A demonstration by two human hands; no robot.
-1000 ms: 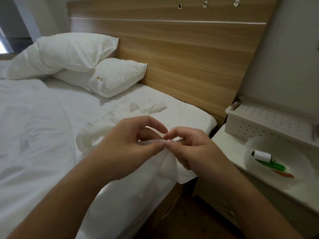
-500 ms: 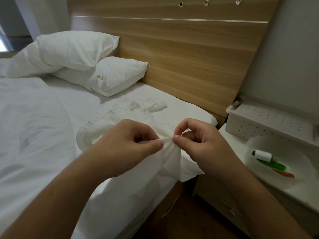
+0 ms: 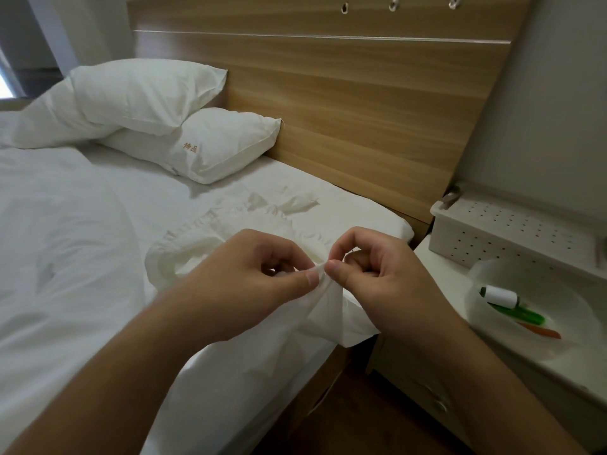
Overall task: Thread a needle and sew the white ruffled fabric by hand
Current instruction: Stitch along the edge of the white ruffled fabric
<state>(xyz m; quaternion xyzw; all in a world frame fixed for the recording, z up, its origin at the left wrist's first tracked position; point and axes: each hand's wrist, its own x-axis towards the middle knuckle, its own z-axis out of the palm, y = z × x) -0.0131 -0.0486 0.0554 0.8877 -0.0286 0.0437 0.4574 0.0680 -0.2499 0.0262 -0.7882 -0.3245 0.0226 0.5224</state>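
White ruffled fabric (image 3: pixel 323 310) hangs over the bed's (image 3: pixel 82 257) edge, an edge fold pinched by my left hand (image 3: pixel 253 280). My right hand (image 3: pixel 377 274), risen since a second ago, pinches beside it, seemingly drawing a stitch through. Rightward, the nightstand's bowl (image 3: pixel 525 343) leaves elbow room.

looks like a bedroom, maybe a hotel one, bed (image 3: pixel 82 257) made up in plain white sheets, two white pillows (image 3: pixel 147 93) stacked against a wide wood-grain headboard (image 3: pixel 361 110), one pillow with a little stitched logo, pale bedside cabinet (image 3: pixel 492 372) tucked right beside it
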